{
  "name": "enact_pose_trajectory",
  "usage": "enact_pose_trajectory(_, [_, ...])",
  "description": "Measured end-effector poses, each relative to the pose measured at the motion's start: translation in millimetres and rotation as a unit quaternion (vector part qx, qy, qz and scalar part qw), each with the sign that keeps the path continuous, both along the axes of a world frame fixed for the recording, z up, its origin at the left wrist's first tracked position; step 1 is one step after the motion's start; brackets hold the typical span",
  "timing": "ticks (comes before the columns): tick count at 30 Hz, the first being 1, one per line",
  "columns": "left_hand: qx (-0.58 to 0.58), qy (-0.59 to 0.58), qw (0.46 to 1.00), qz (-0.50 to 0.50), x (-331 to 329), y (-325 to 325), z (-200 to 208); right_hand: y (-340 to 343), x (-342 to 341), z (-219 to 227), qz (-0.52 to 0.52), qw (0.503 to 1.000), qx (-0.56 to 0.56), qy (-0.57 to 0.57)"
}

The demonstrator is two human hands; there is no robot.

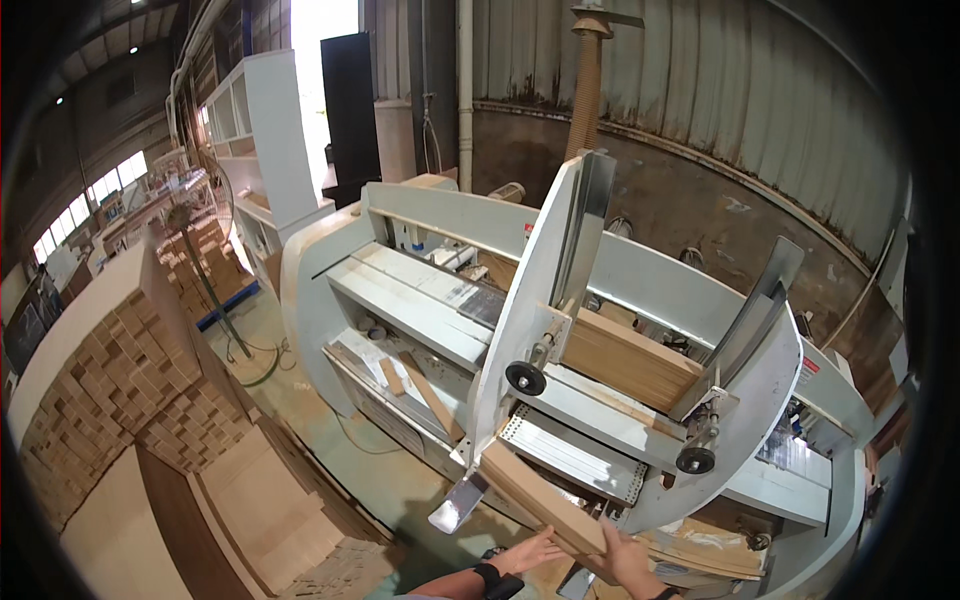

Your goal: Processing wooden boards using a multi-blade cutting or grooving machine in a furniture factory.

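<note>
A long light-brown wooden piece (545, 498) slants across the front of a large pale machine (410, 295). Its far end rests by the foot of the tall curved white plate (530, 270), and its near end comes toward me. My right hand (628, 562) is closed around the near end, thumb on top. On the piece's left side lies my left hand (532, 553), its fingers stretched out toward the wood and apparently touching it. Whether this is one thick piece or several thin ones together cannot be made out. A small metal flap (458, 503) sticks out left of its far end.
Stacked wooden blocks (120, 370) and cartons (260, 500) stand at my left. Black hand knobs (525, 378) project from the machine. More boards lie inside it (630, 360), and loose strips (430, 395) rest on its left shelf. A ribbed hose (585, 90) rises behind.
</note>
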State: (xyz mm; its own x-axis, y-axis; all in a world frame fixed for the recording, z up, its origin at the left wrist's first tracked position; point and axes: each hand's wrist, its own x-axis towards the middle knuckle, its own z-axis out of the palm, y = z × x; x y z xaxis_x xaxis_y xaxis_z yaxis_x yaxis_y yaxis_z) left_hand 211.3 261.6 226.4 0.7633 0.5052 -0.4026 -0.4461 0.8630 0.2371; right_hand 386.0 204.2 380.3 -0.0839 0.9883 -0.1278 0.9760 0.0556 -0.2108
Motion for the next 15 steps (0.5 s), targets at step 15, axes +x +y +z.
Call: enact_pose_trajectory(15, [0.226, -0.059, 0.972, -0.013, 89.3, 69.1, 220.3, 7.4, 33.6, 234.7, -0.024, 0.973, 0.211, -0.092])
